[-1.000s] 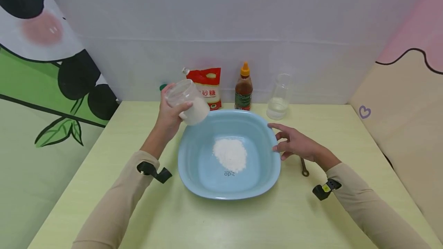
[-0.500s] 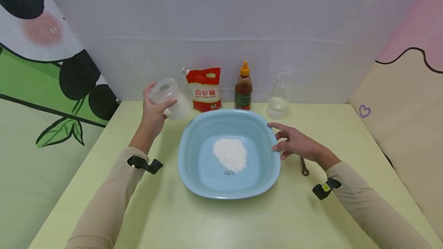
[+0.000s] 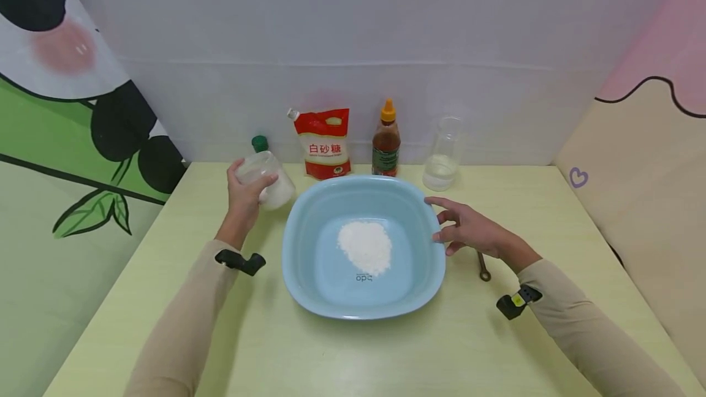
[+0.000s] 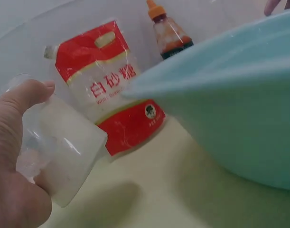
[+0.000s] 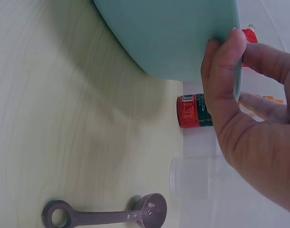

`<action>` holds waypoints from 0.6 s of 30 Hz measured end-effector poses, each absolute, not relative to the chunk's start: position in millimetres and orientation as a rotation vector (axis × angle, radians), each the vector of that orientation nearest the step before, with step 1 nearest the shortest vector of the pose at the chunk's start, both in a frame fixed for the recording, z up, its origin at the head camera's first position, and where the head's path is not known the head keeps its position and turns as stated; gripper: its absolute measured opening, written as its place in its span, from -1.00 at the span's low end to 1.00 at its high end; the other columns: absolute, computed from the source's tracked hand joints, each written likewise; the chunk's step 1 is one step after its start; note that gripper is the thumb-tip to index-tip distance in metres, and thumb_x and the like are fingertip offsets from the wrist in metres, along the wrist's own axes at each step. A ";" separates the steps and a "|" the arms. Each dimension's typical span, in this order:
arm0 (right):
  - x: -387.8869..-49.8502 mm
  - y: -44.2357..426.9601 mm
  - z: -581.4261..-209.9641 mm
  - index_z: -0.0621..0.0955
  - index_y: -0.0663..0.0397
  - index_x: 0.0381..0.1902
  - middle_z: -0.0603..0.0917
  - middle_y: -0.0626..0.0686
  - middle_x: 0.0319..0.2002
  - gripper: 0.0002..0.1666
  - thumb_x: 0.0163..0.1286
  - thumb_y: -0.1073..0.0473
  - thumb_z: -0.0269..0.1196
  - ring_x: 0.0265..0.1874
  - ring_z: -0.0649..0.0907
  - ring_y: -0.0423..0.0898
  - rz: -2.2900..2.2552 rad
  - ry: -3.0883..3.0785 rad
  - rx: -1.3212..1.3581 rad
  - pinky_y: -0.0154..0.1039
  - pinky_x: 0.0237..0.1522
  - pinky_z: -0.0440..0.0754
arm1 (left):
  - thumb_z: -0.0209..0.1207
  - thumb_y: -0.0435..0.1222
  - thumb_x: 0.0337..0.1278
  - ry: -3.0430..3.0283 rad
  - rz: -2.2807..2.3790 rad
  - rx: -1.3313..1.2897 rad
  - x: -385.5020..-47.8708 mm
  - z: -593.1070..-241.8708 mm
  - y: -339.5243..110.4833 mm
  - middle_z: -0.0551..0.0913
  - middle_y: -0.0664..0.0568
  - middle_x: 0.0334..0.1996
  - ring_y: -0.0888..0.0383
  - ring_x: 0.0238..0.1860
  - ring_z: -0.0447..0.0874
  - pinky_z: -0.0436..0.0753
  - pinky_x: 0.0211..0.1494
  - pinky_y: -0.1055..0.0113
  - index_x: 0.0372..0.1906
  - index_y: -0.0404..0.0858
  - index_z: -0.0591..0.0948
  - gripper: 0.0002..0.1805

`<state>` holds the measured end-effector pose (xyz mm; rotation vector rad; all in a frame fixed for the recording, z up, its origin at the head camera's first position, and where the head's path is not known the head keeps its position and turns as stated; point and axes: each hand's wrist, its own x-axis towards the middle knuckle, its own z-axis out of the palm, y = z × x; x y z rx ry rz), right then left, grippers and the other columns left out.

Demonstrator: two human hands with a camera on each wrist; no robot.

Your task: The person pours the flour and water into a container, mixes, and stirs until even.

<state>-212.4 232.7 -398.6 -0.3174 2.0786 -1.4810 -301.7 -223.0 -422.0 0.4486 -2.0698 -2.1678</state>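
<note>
A clear jar [image 3: 278, 187] with white contents is gripped by my left hand [image 3: 241, 204], tilted, just left of the blue basin [image 3: 410, 265]. In the left wrist view the thumb of my left hand [image 4: 14, 152] lies over the jar [image 4: 71, 147], whose shadow falls on the table. White powder [image 3: 365, 247] forms a flat heap on the basin's floor. My right hand [image 3: 471, 230] holds the basin's right rim; in the right wrist view the fingers of that hand [image 5: 258, 137] curl round the edge of the basin [image 5: 168, 38].
Behind the basin stand a red and white bag [image 3: 326, 146], a sauce bottle [image 3: 386, 147] and a clear glass [image 3: 441, 161] holding some liquid. A green cap [image 3: 260, 143] shows behind the jar. Right of the basin, a brown spoon [image 5: 102, 217] lies on the table [image 3: 353, 360].
My left hand has carried the jar left from above the basin's rim, then lower toward the table, uncovering the bag and the green cap. The right hand stays on the rim.
</note>
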 end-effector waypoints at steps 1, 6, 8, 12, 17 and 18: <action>-212.4 232.8 -398.8 0.05 0.00 0.59 0.48 0.34 0.07 -0.04 0.37 0.29 0.25 -0.33 0.69 -0.03 -1.481 2.079 -0.315 -0.18 -0.30 0.73 | 0.36 -0.35 0.07 -2.106 -2.134 0.470 -302.0 -427.6 -224.5 0.00 -0.03 0.52 0.02 0.44 0.10 0.23 0.50 0.05 0.53 0.11 -0.01 0.03; -212.5 232.2 -398.4 0.06 -0.04 0.59 0.48 0.32 0.07 -0.05 0.37 0.29 0.24 -0.33 0.68 -0.01 -1.482 2.078 -0.300 -0.17 -0.30 0.73 | 0.41 -0.29 0.02 -2.219 -2.007 0.489 -300.6 -448.1 -230.2 0.02 -0.09 0.55 0.00 0.46 0.10 0.19 0.53 0.09 0.55 0.05 -0.04 0.09; -212.4 232.4 -397.5 0.05 -0.04 0.59 0.48 0.32 0.06 -0.05 0.38 0.28 0.24 -0.33 0.68 -0.01 -1.481 2.081 -0.301 -0.17 -0.30 0.73 | 0.42 -0.29 0.02 -2.222 -1.993 0.465 -301.2 -450.8 -230.5 0.08 -0.11 0.52 -0.02 0.45 0.13 0.21 0.52 0.09 0.54 0.05 -0.04 0.09; -212.5 233.2 -397.2 0.05 -0.01 0.60 0.48 0.33 0.05 -0.05 0.38 0.29 0.24 -0.33 0.69 -0.02 -1.483 2.082 -0.311 -0.18 -0.30 0.73 | 0.43 -0.28 0.02 -2.253 -1.969 0.440 -303.8 -450.6 -230.3 0.17 -0.15 0.50 -0.06 0.45 0.17 0.22 0.52 0.07 0.55 0.06 -0.05 0.11; -212.3 231.5 -397.3 0.05 -0.02 0.60 0.48 0.32 0.06 -0.05 0.37 0.29 0.25 -0.36 0.68 -0.03 -1.482 2.073 -0.291 -0.19 -0.31 0.72 | 0.44 -0.30 0.00 -2.326 -1.912 0.389 -304.8 -452.8 -233.0 0.21 -0.18 0.48 -0.10 0.41 0.23 0.28 0.48 0.04 0.54 0.02 -0.04 0.11; -212.3 231.2 -397.4 0.06 -0.04 0.59 0.48 0.31 0.06 -0.05 0.37 0.29 0.25 -0.36 0.68 -0.03 -1.482 2.074 -0.280 -0.19 -0.32 0.72 | 0.44 -0.31 -0.01 -2.339 -1.905 0.371 -304.8 -453.4 -233.4 0.23 -0.19 0.47 -0.11 0.39 0.25 0.30 0.46 0.03 0.54 0.01 -0.04 0.11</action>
